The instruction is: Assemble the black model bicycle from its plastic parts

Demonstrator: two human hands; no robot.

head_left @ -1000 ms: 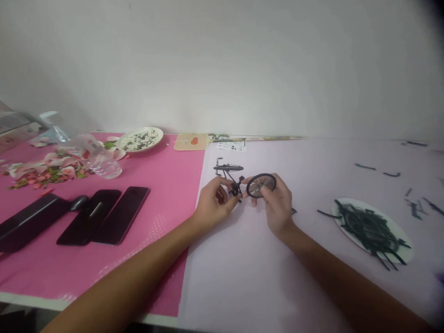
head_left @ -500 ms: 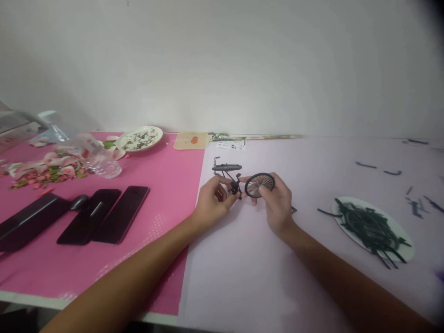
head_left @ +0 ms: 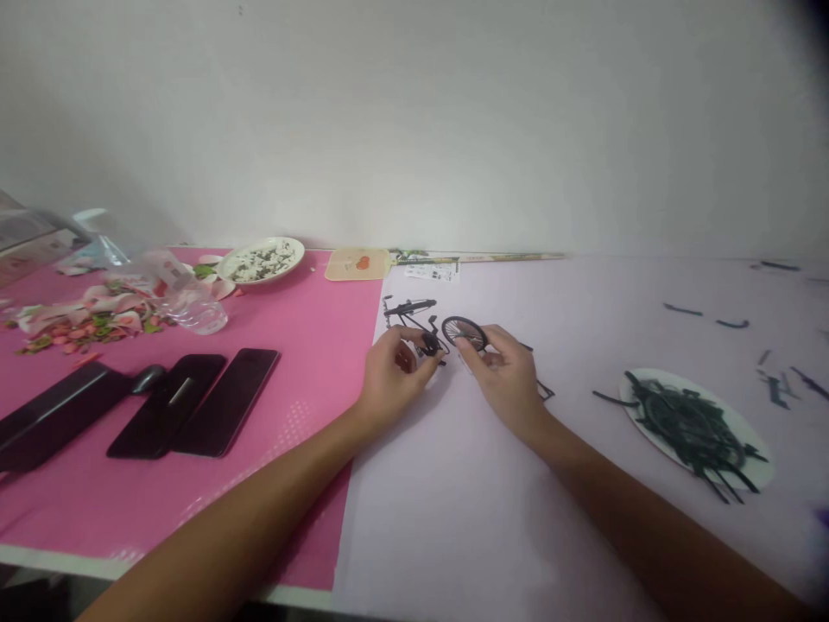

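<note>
Between the fingers of my left hand [head_left: 396,370] is a small black model bicycle frame [head_left: 414,309], pinched near its crank, with the pedals showing beside my fingertips. My right hand [head_left: 509,371] grips a black spoked wheel [head_left: 465,333] between thumb and fingers. The wheel stands tilted just right of the frame; whether the two touch I cannot tell. Partly behind my right hand, a small black part [head_left: 545,391] lies on the white sheet.
A white plate [head_left: 764,466] heaped with black parts lies at right, with loose black pieces [head_left: 774,389] beyond it. Two phones [head_left: 226,402] and a black device [head_left: 65,410] rest at left. Behind them are a plastic bottle [head_left: 187,302], petals and a bowl [head_left: 294,259].
My right hand has moved the wheel left and tilted it differently, closer to the frame. The frame in my left hand has shifted slightly left and turned a little.
</note>
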